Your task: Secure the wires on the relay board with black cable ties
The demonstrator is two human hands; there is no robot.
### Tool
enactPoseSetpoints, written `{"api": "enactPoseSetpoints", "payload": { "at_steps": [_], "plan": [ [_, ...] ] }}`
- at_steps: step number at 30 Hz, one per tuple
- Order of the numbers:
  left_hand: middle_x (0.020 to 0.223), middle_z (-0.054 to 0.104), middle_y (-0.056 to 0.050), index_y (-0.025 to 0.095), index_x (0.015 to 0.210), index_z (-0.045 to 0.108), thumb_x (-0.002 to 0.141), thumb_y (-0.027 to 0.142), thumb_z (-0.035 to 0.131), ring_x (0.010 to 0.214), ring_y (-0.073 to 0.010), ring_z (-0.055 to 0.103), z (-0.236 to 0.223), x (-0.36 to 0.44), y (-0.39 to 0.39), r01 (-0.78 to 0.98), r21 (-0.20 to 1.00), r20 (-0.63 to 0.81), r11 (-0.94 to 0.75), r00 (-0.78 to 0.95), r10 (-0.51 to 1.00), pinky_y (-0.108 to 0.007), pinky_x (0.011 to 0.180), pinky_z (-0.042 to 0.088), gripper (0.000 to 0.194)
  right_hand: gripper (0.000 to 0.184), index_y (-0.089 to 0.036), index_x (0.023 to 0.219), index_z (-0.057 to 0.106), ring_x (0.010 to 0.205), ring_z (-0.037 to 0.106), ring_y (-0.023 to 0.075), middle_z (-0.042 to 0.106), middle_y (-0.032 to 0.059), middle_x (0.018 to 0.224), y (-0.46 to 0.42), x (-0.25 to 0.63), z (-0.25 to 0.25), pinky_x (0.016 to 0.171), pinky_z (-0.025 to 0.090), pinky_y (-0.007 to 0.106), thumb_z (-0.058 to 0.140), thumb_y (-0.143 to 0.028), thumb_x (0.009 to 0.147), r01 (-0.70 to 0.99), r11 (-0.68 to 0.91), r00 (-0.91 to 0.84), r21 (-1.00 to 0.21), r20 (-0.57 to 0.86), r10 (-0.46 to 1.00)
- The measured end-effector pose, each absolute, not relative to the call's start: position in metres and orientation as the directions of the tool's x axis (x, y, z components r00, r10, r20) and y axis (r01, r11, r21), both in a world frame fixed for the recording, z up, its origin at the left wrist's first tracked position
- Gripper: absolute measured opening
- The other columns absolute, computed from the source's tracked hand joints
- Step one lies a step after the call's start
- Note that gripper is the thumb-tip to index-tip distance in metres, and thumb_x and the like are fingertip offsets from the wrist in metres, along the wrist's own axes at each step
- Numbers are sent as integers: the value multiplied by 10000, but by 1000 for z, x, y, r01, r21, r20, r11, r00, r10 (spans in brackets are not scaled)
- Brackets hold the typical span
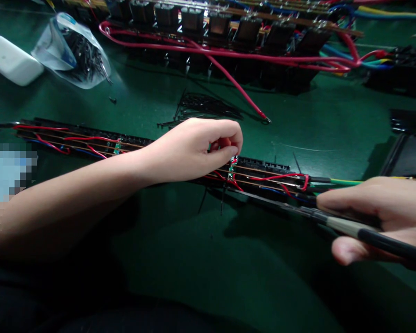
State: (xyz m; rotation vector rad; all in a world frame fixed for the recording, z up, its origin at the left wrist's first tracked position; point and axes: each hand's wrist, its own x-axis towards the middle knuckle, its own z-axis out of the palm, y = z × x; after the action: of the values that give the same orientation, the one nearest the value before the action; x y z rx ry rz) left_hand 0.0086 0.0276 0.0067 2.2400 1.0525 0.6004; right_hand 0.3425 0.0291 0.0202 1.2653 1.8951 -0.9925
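My left hand [201, 150] reaches over a long black strip [266, 169] fitted with copper bars and red and blue wires. Its fingers are curled and its thumb pressed in beside a small green circuit board [231, 170]; anything between the fingertips is hidden. On the right, my right hand [391, 208] is closed around a long slender tool [343, 225] with a thin metal front, a pale band and a black handle. The tool's tip points left, near the strip's front edge below the board. Thin black cable tie tails [222, 202] stick out from the strip there.
Loose black cable ties [208, 106] lie behind the strip. At the back left are a bag of small dark parts [79, 53] and a white case [14, 60]. A larger wired assembly [222, 27] with red cables spans the back. A dark box [407, 155] stands right.
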Motion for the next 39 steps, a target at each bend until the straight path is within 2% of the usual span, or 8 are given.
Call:
{"api": "enactPoseSetpoints", "payload": {
  "at_steps": [3,8,13,17,22,26,32,39],
  "plan": [
    [788,656,26,201,897,678,967,223,545,698,-99,557,7,8,28,532,672,146,-515,587,796,-240,661,440,152,879,-279,683,585,596,552,227,589,65,661,31,336,25,515,363,358,401,-1121,510,940,242,-307,-241,-906,291],
    [785,657,28,199,893,678,959,215,559,701,-98,564,7,8,28,532,671,148,-516,585,797,-235,658,444,137,830,-273,711,576,602,521,213,576,51,693,32,327,26,519,336,346,466,-1079,545,953,186,-286,-240,-915,286],
    [812,676,21,195,910,680,970,215,555,731,-102,594,7,7,27,507,675,161,-536,608,778,-236,682,467,141,877,-269,672,566,620,510,217,572,46,699,32,314,33,552,367,372,447,-1112,463,963,177,-248,-201,-919,307],
    [864,696,12,191,924,680,972,192,566,773,-103,615,7,7,26,439,672,222,-597,649,728,-239,728,487,124,937,-272,631,568,625,506,224,572,47,682,32,305,39,567,373,391,408,-1152,350,974,170,-201,-152,-923,327],
    [938,720,-10,198,944,685,960,199,617,869,-129,654,11,5,24,312,653,273,-690,753,599,-251,792,501,70,958,-268,630,569,586,471,199,544,33,650,32,303,37,548,345,373,370,-1164,354,967,193,-226,-167,-911,345],
    [941,737,-9,217,974,699,944,196,631,890,-156,649,12,4,21,246,556,256,-794,858,446,-292,849,482,78,965,-261,651,586,589,472,195,542,31,659,33,304,38,546,349,362,374,-1163,379,961,205,-246,-184,-909,336],
    [1005,746,-19,239,969,713,803,41,527,873,-191,609,9,5,19,282,365,193,-887,909,368,-356,812,432,318,927,-260,659,605,613,512,222,574,52,674,32,300,41,563,377,368,399,-1137,440,954,226,-269,-199,-899,346],
    [1082,733,-11,274,975,745,873,97,573,901,-181,605,9,3,20,278,234,168,-932,932,320,-373,817,395,267,817,-248,651,614,591,522,206,584,43,653,31,297,40,547,367,344,506,-1048,527,958,196,-268,-210,-902,339]
  ]
}}
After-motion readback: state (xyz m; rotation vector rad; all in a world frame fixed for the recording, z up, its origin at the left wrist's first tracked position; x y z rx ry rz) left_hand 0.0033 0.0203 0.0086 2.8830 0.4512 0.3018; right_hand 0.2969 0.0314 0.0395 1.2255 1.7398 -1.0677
